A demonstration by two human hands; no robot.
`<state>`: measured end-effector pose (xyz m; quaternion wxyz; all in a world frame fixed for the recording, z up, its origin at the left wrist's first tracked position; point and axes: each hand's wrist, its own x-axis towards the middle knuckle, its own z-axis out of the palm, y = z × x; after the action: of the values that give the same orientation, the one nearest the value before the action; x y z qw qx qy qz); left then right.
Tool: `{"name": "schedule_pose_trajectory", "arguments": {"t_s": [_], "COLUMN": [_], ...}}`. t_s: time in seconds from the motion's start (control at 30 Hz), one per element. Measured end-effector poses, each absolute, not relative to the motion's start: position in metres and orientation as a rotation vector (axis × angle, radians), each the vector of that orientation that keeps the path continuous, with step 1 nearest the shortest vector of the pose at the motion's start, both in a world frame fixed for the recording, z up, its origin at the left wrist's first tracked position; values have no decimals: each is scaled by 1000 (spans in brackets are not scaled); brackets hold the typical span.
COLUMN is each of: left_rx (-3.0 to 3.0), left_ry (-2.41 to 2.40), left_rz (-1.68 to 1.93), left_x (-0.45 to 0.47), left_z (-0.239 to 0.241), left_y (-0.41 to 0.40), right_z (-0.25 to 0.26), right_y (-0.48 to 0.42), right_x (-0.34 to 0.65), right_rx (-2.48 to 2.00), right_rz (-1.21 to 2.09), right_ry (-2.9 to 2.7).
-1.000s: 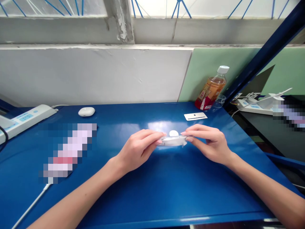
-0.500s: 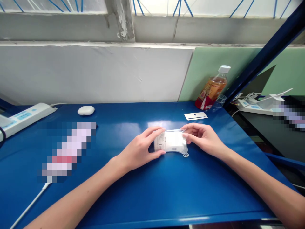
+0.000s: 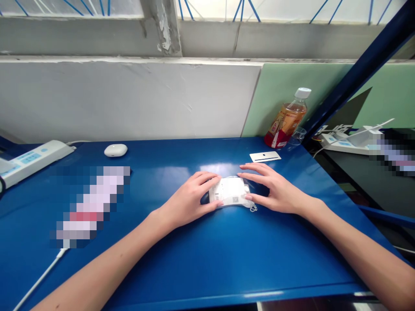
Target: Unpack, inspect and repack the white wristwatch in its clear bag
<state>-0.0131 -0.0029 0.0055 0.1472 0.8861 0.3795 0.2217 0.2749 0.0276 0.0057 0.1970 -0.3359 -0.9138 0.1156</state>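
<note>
A small clear plastic packet (image 3: 229, 192) with a white item and a printed label lies flat on the blue table (image 3: 207, 255). A short bead chain trails from its lower right corner. My left hand (image 3: 189, 202) curls round the packet's left end, thumb and fingers gripping it. My right hand (image 3: 270, 188) lies at the packet's right end with its fingers stretched out and spread, fingertips touching the packet's edge.
A white card (image 3: 265, 157) lies behind my right hand. A drink bottle (image 3: 285, 121) stands at the back right by a green panel. A white earbud case (image 3: 116, 150) and a white device (image 3: 29, 160) sit at the back left. A white cable (image 3: 42, 276) runs along the left.
The packet was held edge-on above the table, then turned flat and lowered onto it. My right hand went from pinching its end to lying spread beside it.
</note>
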Motion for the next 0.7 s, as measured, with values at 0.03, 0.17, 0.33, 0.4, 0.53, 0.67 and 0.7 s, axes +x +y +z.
{"name": "schedule_pose_trajectory", "arguments": {"t_s": [0.03,0.17,0.33,0.4,0.53,0.67,0.7], "left_rx": [2555,2545,2502,2487,2481,2469,2463], "left_ry": [1087,1093,1128,1149,1183,1205,1207], "left_rz": [625,578,533,516,474,440,432], "left_x": [-14,-17,-19,-18,-18,-18,-19], "left_z": [5,3,2,2,2,1,2], "left_y": [-2,1,2,2,1,1,1], "right_z": [5,2,0,-1,-3,-4,-4], "right_y": [28,29,29,29,29,28,28], "right_x": [275,274,274,274,274,272,272], "right_rx": [-939,-969,-994,-999,-1013,-1001,-1006], "right_rz": [332,364,384,382,380,394,398], "right_ry": [-2574,-2601,-2640,-2639,-2624,-2664,-2671]}}
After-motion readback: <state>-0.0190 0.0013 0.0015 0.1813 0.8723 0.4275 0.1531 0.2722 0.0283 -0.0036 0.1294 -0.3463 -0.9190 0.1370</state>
